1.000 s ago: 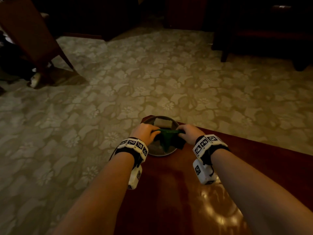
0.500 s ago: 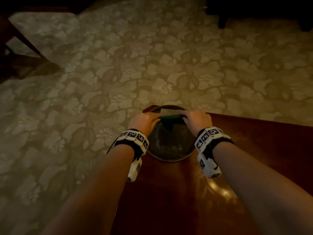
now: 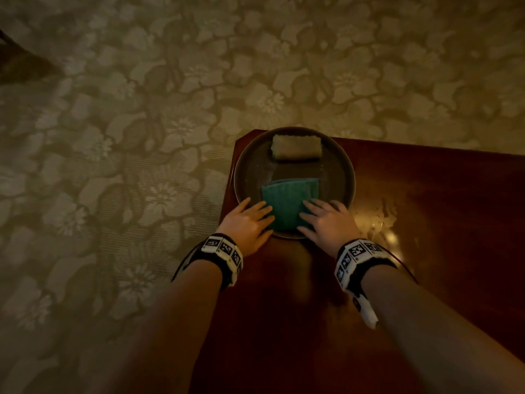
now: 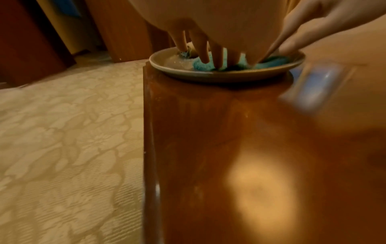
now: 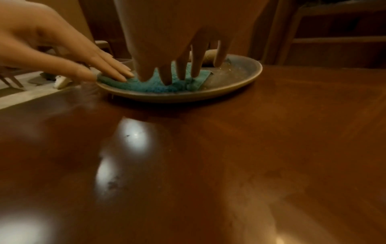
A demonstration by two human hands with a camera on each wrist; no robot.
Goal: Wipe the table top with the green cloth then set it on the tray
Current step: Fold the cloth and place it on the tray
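Since half a second ago, the green cloth (image 3: 287, 203) has gone from hanging pinched between both hands to lying folded flat in the tray (image 3: 345, 172), in its 6 o'clock half. The left hand (image 3: 246, 223) rests at the cloth's 9 o'clock edge, fingers (image 4: 203, 49) straight and spread, tips touching the fabric. The right hand (image 3: 326, 221) mirrors it at 3 o'clock, fingers (image 5: 196, 66) straight and slightly apart, tips pressing down on the cloth. A beige rolled cloth (image 3: 297, 147) lies at the tray's 12 o'clock, apart from the green one. The round tray sits on the corner of the glossy wooden table top (image 3: 426, 211), beside floral carpet (image 3: 127, 137).
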